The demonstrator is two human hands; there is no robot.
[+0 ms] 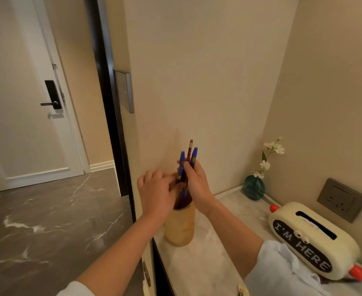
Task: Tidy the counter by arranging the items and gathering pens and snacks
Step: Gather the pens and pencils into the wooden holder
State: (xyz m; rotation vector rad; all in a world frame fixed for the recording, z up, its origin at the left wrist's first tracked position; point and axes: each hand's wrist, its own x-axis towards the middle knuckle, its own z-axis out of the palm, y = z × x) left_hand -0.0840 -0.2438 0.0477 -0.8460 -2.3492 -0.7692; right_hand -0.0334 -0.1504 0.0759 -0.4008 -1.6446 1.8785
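A tan cylindrical pen holder [180,227] stands upright near the left end of the pale marble counter [210,263]. My right hand [197,182] grips a bundle of pens [188,159], two blue and one red, held upright with their lower ends inside the holder's mouth. Over the holder's rim on its left side rests my left hand [156,191], its fingers curled against the pens' lower parts. The holder's opening is mostly hidden by both hands.
A cream tissue box [316,238] lettered "I'M HERE" lies at the right against the wall. A teal vase [253,189] with white flowers stands in the back corner. A wall socket [342,199] sits above the box. The counter's left edge drops to the floor.
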